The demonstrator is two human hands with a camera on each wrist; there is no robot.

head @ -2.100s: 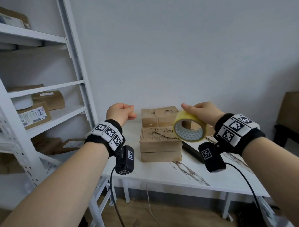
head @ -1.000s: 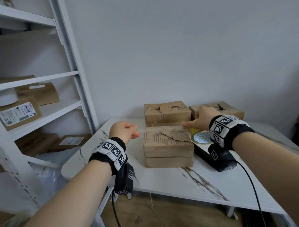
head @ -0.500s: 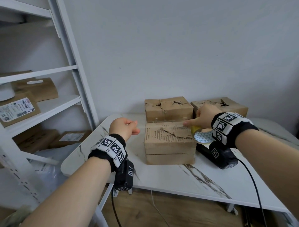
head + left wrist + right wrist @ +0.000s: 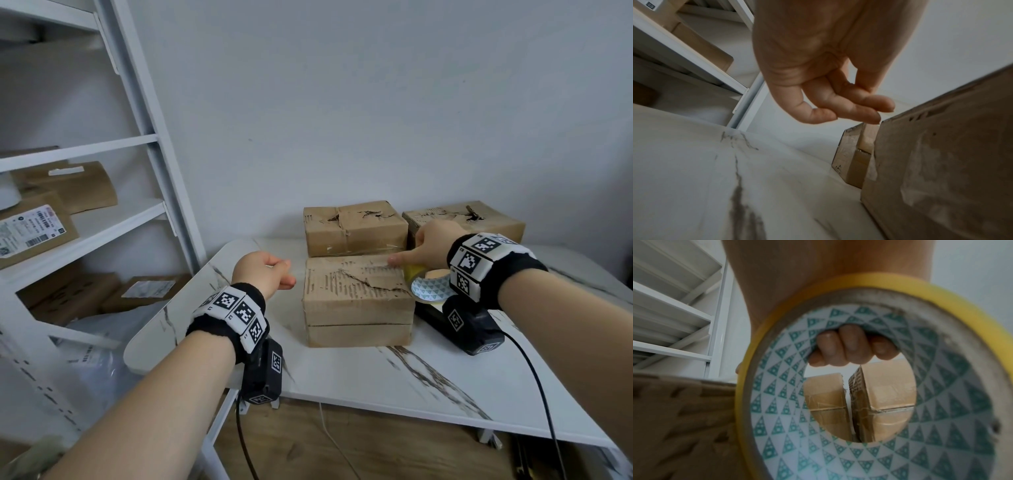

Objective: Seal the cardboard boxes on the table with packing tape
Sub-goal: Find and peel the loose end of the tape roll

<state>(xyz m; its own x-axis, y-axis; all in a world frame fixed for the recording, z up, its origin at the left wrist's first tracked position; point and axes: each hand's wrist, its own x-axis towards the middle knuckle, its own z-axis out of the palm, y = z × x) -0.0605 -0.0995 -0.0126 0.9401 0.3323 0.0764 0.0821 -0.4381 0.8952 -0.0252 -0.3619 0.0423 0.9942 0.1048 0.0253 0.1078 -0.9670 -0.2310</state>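
Three worn cardboard boxes stand on the white marble-look table (image 4: 394,373): a near box (image 4: 356,301) with a torn top, a back-left box (image 4: 354,228) and a back-right box (image 4: 479,216). My right hand (image 4: 424,246) grips a yellow tape roll (image 4: 426,282) with a triangle-patterned core (image 4: 941,426) at the near box's right top edge; its fingers (image 4: 851,350) curl through the core. My left hand (image 4: 263,274) hovers just left of the near box (image 4: 951,170), fingers (image 4: 849,107) loosely curled and holding nothing.
A white metal shelving unit (image 4: 144,144) stands to the left of the table, holding cardboard parcels (image 4: 34,229) with labels. A dark flat object (image 4: 428,315) lies on the table right of the near box. The wall runs close behind the back boxes.
My right hand has brought the tape roll down from in front of the boxes to the near box's right top edge. The left hand has come closer to the box's left side.
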